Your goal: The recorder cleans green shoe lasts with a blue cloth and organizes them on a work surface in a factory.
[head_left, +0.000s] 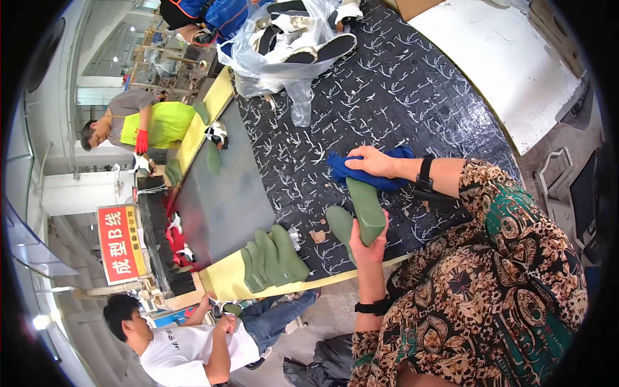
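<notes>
A green shoe last (365, 206) is in my left hand (369, 242), whose fingers and thumb close round its lower end. Bunched in my right hand (374, 162) is a blue cloth (400, 169), pressed against the last's upper end and partly covering it. A second green last (338, 222) shows just left of my left hand; part of it is hidden, and I cannot tell whether the hand touches it. Farther left, several green lasts (277, 258) stand in a close row on the table's yellow edge.
The table (412, 84) has a dark patterned cover with scraps. A clear plastic bag (300, 90) of white and black shoes lies at the far side. Left are a grey belt (222, 193) and a sign (121, 244). Two people work there, one (155, 122) with red gloves, one (193, 342) nearer.
</notes>
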The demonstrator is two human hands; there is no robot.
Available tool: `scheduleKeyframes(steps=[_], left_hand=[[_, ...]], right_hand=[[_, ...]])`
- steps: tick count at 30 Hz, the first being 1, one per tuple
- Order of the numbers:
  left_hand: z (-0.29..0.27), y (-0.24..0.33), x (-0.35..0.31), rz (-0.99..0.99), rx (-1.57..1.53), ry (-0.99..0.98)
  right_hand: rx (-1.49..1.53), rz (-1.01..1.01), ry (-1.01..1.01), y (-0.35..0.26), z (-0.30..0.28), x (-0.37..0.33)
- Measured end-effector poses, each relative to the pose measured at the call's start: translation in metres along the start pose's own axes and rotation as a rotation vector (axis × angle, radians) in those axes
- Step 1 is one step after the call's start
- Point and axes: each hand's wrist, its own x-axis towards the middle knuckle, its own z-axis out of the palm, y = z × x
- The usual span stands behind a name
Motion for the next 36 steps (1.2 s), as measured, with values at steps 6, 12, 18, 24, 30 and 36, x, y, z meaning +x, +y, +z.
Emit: scheduleKeyframes(steps=[6,12,18,24,30,36], left_hand=[[-0.023,0.021,0.027,0.127,-0.101,0.172],[-0.038,0.026,0.031,0.062,0.218,0.052],[0.000,0.000,0.028,0.424,1.689,0.375],[0.040,-0.008,0.008,0.281,1.986,0.288],[0.000,0.012,-0.020,1.165,1.830,0.285],[-0.073,0.027,-0.076,0.730,1.929,0.810]], right_hand=[[-0.032,-0.451,0.005,-0.030,0.043,-0.044],[-0.081,-0.353,-0.362,-0.052,-0.006,-0.118],[-0.154,-0.362,0.109,-0.080,-0.058,-0.122],[-0.908,-0.659,0.474,-0.048,-0.084,-0.085],[-1.409,-0.776,0.287,-0.030,-0.071,-0.087],[-1.400,-0.808,0.239,-0.028,-0.076,-0.100]])
